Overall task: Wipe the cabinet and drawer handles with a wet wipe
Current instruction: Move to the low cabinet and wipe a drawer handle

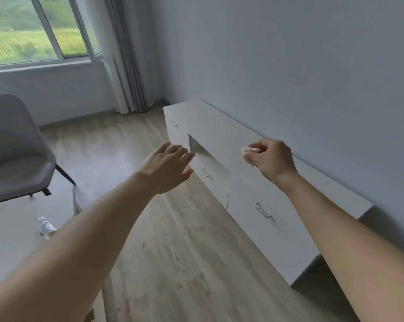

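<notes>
A long low white cabinet (221,126) stands against the right wall. Its front carries three thin metal handles: a far one (174,123), a middle one (206,172) under an open niche (203,151), and a near one (263,210). My right hand (274,160) hovers above the cabinet top and pinches a crumpled white wet wipe (249,151). My left hand (169,165) is stretched out with straight fingers in front of the niche, holding nothing and touching nothing that I can see.
A grey chair (12,154) stands at the left on the wooden floor (173,252). A white table surface (12,247) with a plastic bottle (46,226) lies at the lower left. A window and curtain (124,66) fill the far corner.
</notes>
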{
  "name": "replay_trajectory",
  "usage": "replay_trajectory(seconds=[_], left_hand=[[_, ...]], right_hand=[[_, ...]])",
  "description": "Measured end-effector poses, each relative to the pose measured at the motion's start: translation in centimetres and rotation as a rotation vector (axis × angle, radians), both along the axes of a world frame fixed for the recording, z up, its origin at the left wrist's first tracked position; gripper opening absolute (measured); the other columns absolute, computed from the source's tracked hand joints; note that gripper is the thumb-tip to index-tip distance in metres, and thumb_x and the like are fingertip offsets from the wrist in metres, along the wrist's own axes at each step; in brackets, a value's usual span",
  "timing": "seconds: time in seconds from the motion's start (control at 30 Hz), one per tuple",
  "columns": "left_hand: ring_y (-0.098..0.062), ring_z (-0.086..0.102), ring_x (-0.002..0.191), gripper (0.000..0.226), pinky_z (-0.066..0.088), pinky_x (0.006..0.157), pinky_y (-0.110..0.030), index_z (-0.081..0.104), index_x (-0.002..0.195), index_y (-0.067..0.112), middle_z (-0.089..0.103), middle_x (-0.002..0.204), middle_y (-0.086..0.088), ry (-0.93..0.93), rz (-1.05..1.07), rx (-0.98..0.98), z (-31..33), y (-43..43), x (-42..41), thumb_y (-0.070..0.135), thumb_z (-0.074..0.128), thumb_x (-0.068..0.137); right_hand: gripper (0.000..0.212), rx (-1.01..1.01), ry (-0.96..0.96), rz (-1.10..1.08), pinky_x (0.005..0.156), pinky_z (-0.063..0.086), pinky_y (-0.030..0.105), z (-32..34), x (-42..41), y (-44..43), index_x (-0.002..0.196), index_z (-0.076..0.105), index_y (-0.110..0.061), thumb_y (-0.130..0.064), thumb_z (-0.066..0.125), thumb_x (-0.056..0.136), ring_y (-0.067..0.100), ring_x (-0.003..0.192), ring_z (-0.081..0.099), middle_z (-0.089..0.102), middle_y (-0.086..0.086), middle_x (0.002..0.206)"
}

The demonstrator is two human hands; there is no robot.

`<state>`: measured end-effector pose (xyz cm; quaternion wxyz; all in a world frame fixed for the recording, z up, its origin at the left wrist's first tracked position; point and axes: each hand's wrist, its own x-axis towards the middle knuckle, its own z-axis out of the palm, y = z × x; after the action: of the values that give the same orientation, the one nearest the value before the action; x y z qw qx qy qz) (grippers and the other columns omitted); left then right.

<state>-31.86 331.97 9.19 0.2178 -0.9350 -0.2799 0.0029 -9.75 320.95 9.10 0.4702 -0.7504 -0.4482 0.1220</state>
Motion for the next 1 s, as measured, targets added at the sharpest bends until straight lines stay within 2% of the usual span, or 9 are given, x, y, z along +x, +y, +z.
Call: replay_trajectory(seconds=[0.2,0.33,0.47,0.6,0.73,0.87,1.0], left_hand=[[-0.018,0.028,0.139,0.054,0.01,0.114,-0.031,0.025,0.147,0.016,0.036,0.148,-0.001,-0.005,-0.206,-0.072,-4.2,11.4,6.5,0.045,0.028,0.101],[-0.018,0.03,0.137,0.053,0.01,0.113,-0.031,0.028,0.145,0.016,0.039,0.146,-0.001,-0.016,-0.331,-0.111,-9.3,17.9,12.7,0.045,0.029,0.101],[-0.019,0.03,0.137,0.052,0.009,0.114,-0.033,0.03,0.145,0.014,0.04,0.144,-0.002,0.039,-0.45,-0.203,-14.9,22.4,19.0,0.042,0.032,0.101],[-0.021,0.031,0.137,0.051,0.011,0.115,-0.035,0.033,0.144,0.012,0.042,0.144,-0.006,0.102,-0.543,-0.275,-20.2,24.4,23.5,0.039,0.035,0.101],[-0.021,0.047,0.128,0.049,0.03,0.112,-0.038,0.048,0.136,0.01,0.054,0.135,-0.006,0.157,-0.686,-0.249,-25.3,25.6,27.8,0.038,0.048,0.096],[-0.019,0.05,0.125,0.054,0.036,0.109,-0.037,0.05,0.136,0.01,0.054,0.136,-0.005,0.122,-0.817,-0.234,-32.1,26.3,32.5,0.04,0.055,0.092],[-0.021,0.023,0.143,0.063,0.013,0.117,-0.038,0.018,0.15,0.009,0.023,0.156,-0.008,0.116,-0.856,-0.251,-42.2,27.2,35.6,0.038,0.039,0.099]], right_hand=[[0.011,-0.105,0.027,-0.166,0.065,0.04,0.02,-4.0,4.3,6.7,0.084,0.069,-0.01,-0.021,0.068,0.081,0.016,0.077,0.061,0.067,0.001,0.077],[0.01,-0.139,0.047,-0.268,0.058,0.04,0.017,-8.4,8.7,12.1,0.082,0.069,-0.009,-0.019,0.067,0.081,0.015,0.075,0.059,0.067,0.001,0.077],[0.008,-0.206,0.119,-0.37,0.055,0.037,0.011,-13.6,12.5,16.2,0.083,0.069,-0.011,-0.018,0.066,0.081,0.011,0.072,0.057,0.063,-0.004,0.074],[0.006,-0.273,0.2,-0.459,0.057,0.038,0.012,-18.3,15.6,18.2,0.085,0.068,-0.011,-0.014,0.066,0.08,0.015,0.077,0.058,0.062,-0.004,0.076],[0.006,-0.296,0.281,-0.582,0.057,0.037,0.011,-22.5,18.5,18.7,0.088,0.068,-0.014,-0.014,0.066,0.082,0.015,0.077,0.058,0.057,-0.014,0.072],[0.007,-0.274,0.345,-0.743,0.053,0.037,0.009,-28.4,20.3,18.2,0.088,0.068,-0.018,-0.015,0.066,0.082,0.011,0.075,0.058,0.058,-0.013,0.073],[0.008,-0.243,0.361,-0.876,0.058,0.038,0.011,-37.3,20.3,17.8,0.089,0.069,-0.016,-0.015,0.065,0.082,0.012,0.078,0.057,0.063,-0.007,0.079]])
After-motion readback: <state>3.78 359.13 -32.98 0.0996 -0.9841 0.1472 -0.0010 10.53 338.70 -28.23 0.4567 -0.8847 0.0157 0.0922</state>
